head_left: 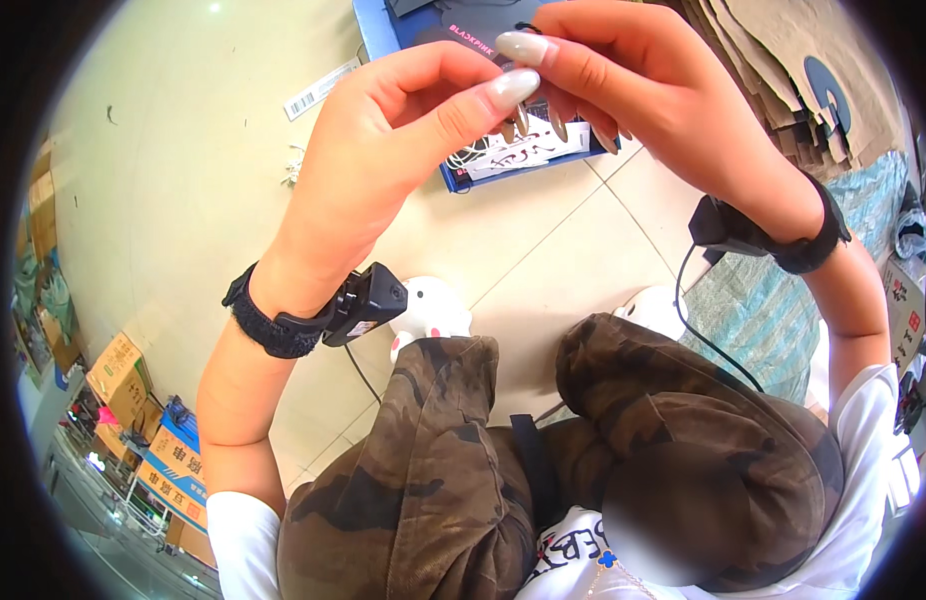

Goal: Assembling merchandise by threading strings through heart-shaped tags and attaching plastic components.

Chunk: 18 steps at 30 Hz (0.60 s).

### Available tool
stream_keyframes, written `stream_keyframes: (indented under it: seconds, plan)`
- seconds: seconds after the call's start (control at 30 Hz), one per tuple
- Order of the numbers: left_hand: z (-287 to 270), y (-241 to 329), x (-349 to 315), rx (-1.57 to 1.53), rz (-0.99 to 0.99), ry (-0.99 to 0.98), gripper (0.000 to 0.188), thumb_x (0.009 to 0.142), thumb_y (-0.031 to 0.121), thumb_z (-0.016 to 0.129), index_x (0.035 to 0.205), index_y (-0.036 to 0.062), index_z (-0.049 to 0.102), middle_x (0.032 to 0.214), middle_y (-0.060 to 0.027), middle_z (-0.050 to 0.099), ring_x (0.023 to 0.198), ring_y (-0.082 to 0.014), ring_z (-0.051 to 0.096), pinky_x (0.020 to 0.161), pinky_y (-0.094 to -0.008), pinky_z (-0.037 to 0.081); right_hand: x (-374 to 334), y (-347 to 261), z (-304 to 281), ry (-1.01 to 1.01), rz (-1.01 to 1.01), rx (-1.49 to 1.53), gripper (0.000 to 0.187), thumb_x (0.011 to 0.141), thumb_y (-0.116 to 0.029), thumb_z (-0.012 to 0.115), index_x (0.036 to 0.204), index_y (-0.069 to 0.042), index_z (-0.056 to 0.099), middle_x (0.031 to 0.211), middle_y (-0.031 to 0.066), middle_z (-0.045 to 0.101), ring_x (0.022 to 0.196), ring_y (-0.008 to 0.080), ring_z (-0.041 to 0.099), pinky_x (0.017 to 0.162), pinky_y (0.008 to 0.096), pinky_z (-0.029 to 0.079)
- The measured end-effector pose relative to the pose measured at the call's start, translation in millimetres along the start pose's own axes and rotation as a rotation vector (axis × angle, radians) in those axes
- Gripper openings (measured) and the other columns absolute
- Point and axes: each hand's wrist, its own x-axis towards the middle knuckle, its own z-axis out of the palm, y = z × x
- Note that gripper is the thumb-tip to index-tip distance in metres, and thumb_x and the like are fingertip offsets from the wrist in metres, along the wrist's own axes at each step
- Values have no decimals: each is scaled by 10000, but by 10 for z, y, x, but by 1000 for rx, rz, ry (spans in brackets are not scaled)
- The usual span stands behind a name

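Both my hands are raised at the top of the view, fingertips together, in front of a blue box. My left hand (413,120) is closed in a pinch, thumb against the fingers. My right hand (633,90) pinches right beside it, its thumb just above the left thumb. A bit of thin black cord or loop (526,27) shows at the right fingertips; the rest of it is hidden by the fingers. What the left fingers hold is hidden. Beneath the hands, the open blue box (463,183) holds a dark printed item (463,25), a white card (533,152) and white cord (470,157).
A white label strip (321,90) lies left of the box on the tiled floor (523,245). Flattened brown cardboard (763,60) and a pale green woven sack (758,300) are at the right. Cartons (173,470) stand at the lower left. My knees are below.
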Motion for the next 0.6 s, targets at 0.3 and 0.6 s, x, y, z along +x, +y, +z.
stream_keyframes:
  seconds: [0.3,0.6]
  plan:
    - [-87,-65,19,45,31,81,167,847,158,533,916,8,558,865,-17,547,814,-95,483,793,-237,363,-44,198,52,141,89,94,242,865,-226,491,948,-32,609,765,44,606,545,85,460,497,198,371]
    - [-56,-92,31,-3,23,110,185,835,159,552,940,7,566,848,-19,578,800,-84,514,769,-230,393,-29,241,36,211,69,39,300,870,-280,476,956,-25,610,758,21,612,551,30,405,514,173,341]
